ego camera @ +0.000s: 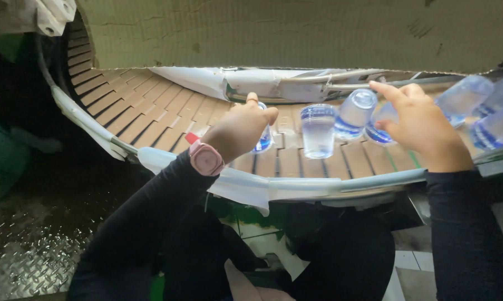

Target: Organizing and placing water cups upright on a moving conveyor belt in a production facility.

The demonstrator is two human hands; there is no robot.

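Hands over curved slat conveyor (151,111). Left hand (240,129), pink watch (206,159) at its wrist, closed round a small clear bottle with blue label (263,140) standing on the slats. Right hand (421,125) with fingers spread, fingertips touching a tipped bottle (380,127). Between the hands, one upright bottle (317,131) and one leaning bottle (355,113). More bottles (488,108) crowd at far right.

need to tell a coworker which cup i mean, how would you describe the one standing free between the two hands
Start at the brown slatted conveyor belt curving under the wall. Between the left hand and the right hand stands one clear plastic cup. It alone is upright and untouched; the cup beside it is tipped over.
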